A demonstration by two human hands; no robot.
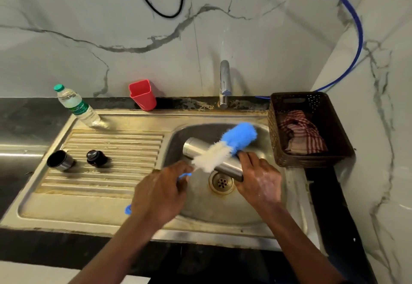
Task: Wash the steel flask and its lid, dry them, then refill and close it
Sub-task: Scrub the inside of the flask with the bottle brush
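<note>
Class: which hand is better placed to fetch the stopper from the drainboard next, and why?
Probably left hand: nearer the stopper, though it holds the bottle brush; the right hand grips the steel flask over the sink.

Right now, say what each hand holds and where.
Left hand grips the bottle brush by its blue handle; right hand grips the steel flask at its near end.

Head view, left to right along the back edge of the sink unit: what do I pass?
water bottle → red holder → tap → brown basket
</note>
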